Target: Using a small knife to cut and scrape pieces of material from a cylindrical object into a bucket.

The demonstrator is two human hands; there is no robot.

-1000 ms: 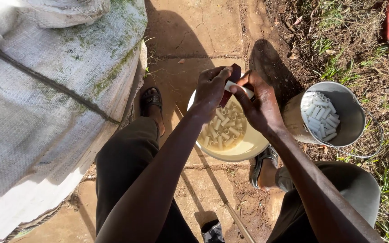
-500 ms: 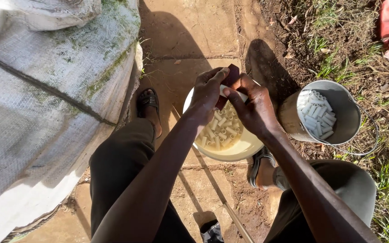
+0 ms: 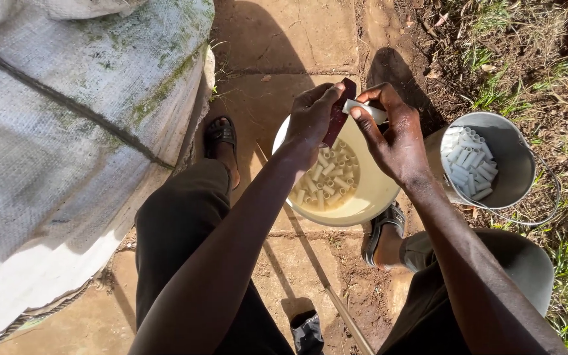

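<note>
White tube piece (image 3: 363, 109) sits pinched in the fingers of your right hand (image 3: 396, 141), held above the cream bowl (image 3: 376, 197). Your left hand (image 3: 310, 121) grips a dark red strip (image 3: 338, 112) pressed against the piece. More cut pieces lie in the bowl's water and in the grey bucket (image 3: 514, 164) just beside it.

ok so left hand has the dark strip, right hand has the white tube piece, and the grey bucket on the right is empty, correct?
Not quite. The head view shows the grey bucket holds a pile of white tube pieces, so it is not empty. The rest stands: the left hand holds the dark strip, the right hand the white tube piece.
</note>
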